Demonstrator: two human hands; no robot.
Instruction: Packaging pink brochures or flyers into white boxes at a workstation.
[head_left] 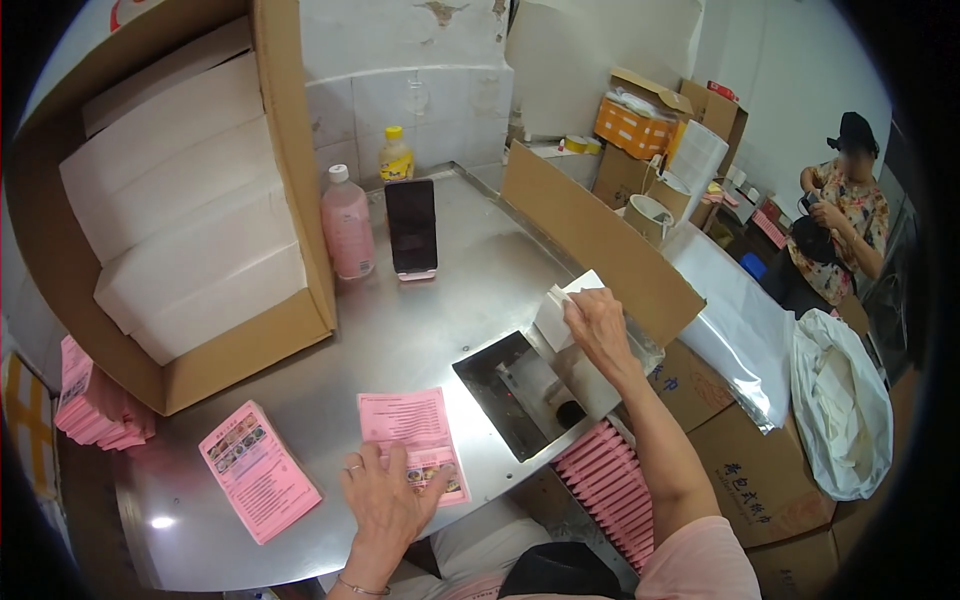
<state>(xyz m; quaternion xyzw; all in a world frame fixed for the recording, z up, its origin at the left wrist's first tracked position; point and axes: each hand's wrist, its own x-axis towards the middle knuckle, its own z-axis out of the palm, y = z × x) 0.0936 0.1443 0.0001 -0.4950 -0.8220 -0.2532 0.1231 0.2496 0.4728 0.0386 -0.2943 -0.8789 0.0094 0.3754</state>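
Observation:
My left hand (385,508) rests with spread fingers on a pink printed sheet (402,412), near the front edge of the metal table (420,320). A neat stack of similar pink printed sheets (260,475) lies to its left. Beyond a rectangular opening (490,400) in the tabletop, my right hand (602,328) pinches a folded white paper napkin (553,322); its fingers partly cover the napkin. Inside the opening are a metal plate and a dark round part. Below the table's edge, many pink packets (610,490) stand in a row beside my right forearm.
A large open carton (295,200) of white paper bundles (200,215) stands left, with piled pink packets (95,400) beside it. A phone (412,228) and two bottles stand behind. A cardboard panel (600,240) edges the right; cartons and a plastic bag (840,400) lie beyond. Another person sits far right.

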